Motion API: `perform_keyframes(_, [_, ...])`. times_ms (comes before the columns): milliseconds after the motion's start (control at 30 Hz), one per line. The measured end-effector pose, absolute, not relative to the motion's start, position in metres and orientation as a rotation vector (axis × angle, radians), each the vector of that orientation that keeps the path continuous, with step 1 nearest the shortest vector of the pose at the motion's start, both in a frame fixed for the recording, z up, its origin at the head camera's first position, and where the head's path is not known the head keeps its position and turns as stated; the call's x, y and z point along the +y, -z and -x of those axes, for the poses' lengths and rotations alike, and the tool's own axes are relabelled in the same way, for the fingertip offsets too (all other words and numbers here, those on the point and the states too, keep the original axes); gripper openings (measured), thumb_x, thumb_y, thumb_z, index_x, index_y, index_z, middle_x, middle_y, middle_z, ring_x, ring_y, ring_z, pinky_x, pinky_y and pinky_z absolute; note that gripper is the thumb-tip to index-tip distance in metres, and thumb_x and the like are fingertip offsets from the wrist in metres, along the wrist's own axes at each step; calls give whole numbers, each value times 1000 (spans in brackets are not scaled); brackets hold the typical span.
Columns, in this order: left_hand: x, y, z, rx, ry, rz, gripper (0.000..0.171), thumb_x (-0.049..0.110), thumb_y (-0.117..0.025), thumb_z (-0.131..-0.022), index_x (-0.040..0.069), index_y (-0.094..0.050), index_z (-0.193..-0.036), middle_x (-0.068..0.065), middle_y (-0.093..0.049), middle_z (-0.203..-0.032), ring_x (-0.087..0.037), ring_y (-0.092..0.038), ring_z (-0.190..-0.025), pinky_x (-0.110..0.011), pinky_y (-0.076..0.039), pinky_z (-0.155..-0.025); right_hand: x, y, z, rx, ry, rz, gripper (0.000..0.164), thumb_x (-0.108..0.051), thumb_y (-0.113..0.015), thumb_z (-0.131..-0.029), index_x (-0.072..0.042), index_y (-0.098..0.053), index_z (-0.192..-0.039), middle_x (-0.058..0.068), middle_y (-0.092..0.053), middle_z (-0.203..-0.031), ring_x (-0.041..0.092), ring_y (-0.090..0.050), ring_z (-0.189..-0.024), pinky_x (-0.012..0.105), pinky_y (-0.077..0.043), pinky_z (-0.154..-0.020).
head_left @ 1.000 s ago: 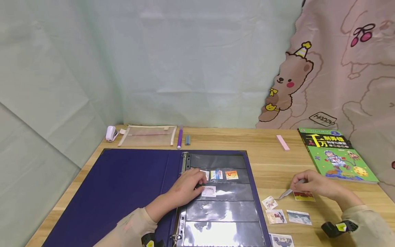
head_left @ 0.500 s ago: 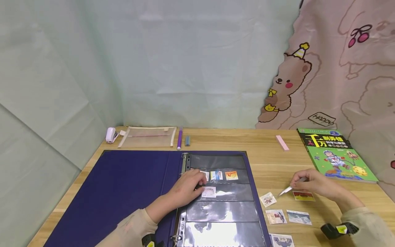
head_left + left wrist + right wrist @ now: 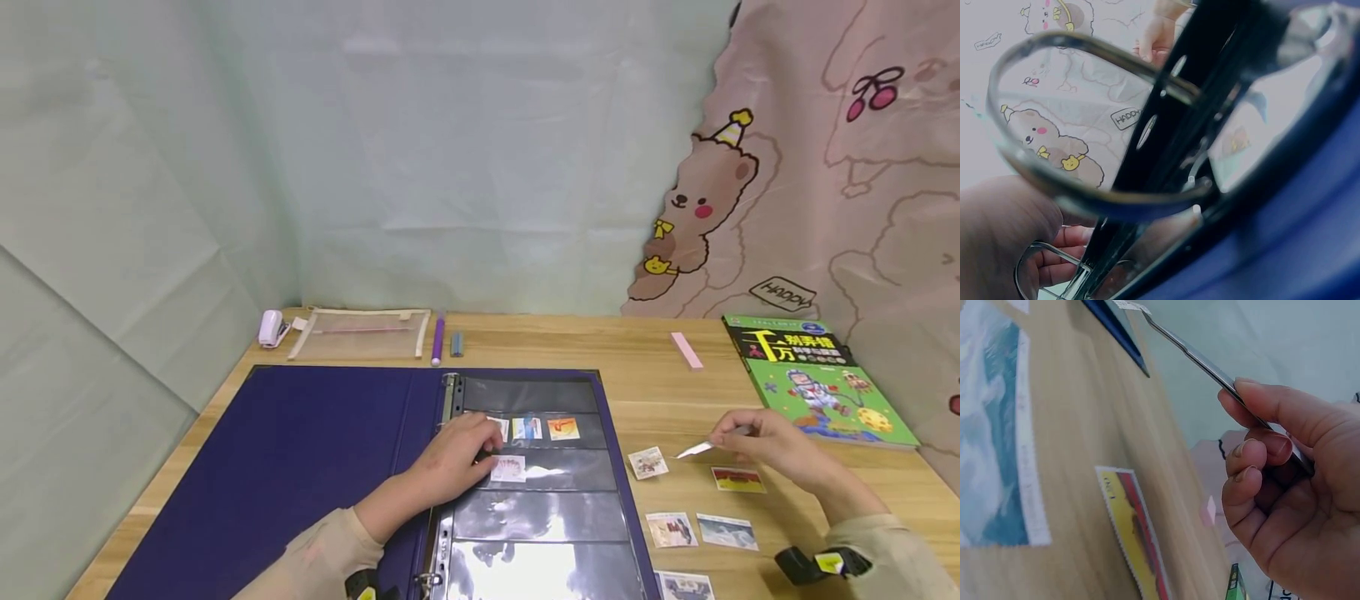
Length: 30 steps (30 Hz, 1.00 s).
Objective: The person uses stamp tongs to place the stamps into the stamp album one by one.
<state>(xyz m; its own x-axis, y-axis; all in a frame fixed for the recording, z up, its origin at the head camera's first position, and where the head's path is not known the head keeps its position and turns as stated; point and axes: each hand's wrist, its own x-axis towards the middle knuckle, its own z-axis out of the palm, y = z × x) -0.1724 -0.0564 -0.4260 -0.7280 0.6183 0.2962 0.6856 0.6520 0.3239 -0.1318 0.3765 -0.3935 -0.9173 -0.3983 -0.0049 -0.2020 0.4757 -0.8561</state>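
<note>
The right hand (image 3: pixel 768 442) is pinching metal tweezers (image 3: pixel 1210 369) between thumb and index finger — the grip nearly closed, the other fingers curling in below. Well out from these fingertips, to their left, the tweezers' tip is meeting the edge of a white-bordered postage stamp (image 3: pixel 648 462), just outside the navy ring binder (image 3: pixel 322 475); whether the stamp is touching the wooden tabletop (image 3: pixel 645 375), I cannot tell. Just below the right fingers a yellow, red and black stamp (image 3: pixel 737 479) is lying, and farther below are lying a grey-blue stamp (image 3: pixel 727 532) and a stamp with red figures (image 3: pixel 672 530).

The left hand (image 3: pixel 453 458) is resting on the black stock page (image 3: pixel 540 517), its fingers bending; I cannot make out whether they are gripping anything. Just right of its thumb tip, a pale stamp (image 3: pixel 510 469) is sitting on the page. In the row above, 3 stamps (image 3: pixel 527 428) are running rightward from the index finger — the nearest partly covered.

Beyond the left fingers, a purple marker (image 3: pixel 438 337) and a mesh zip pouch (image 3: pixel 360 335) are lying; beyond the right fingers, a green-covered book (image 3: pixel 832 383).
</note>
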Motion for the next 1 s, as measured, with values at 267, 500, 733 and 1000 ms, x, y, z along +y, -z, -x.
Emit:
perform_keyframes(267, [-57,425,172,-2703,637,1076,15,17,-68,-75,19,-56,-84,10,-48,-76,-4,-43,-74,-26,-39,-75,370,383,135,2569,1461,566,13,-4,-47,-90,1,-59,-90,-4,-53,-69,21,-44,-59,33,-36,-50])
perform_keyframes(500, [-57,425,171,-2701,645,1072,15,17,-68,-75,19,-56,-84,11,-47,-75,-4,-43,-74,-26,-39,-74,358,374,143,2683,1409,571,11,-5,-51,-89,0,-60,-87,-7,-48,-65,18,-41,-58,33,-33,-50])
perform_keyframes(733, [-58,425,171,-2698,646,1072,15,17,-68,-76,19,-56,-84,11,-47,-75,-4,-43,-74,-25,-39,-74,343,371,153,2640,1448,565,15,-8,-51,-89,5,-59,-87,-9,-48,-67,17,-42,-60,33,-35,-53])
perform_keyframes(1000, [-57,426,172,-2693,654,1080,15,17,-68,-75,19,-57,-84,10,-49,-76,-4,-44,-75,-26,-40,-76,322,378,164,2640,1488,544,16,-11,-54,-88,4,-59,-85,-9,-49,-66,12,-45,-61,33,-36,-55])
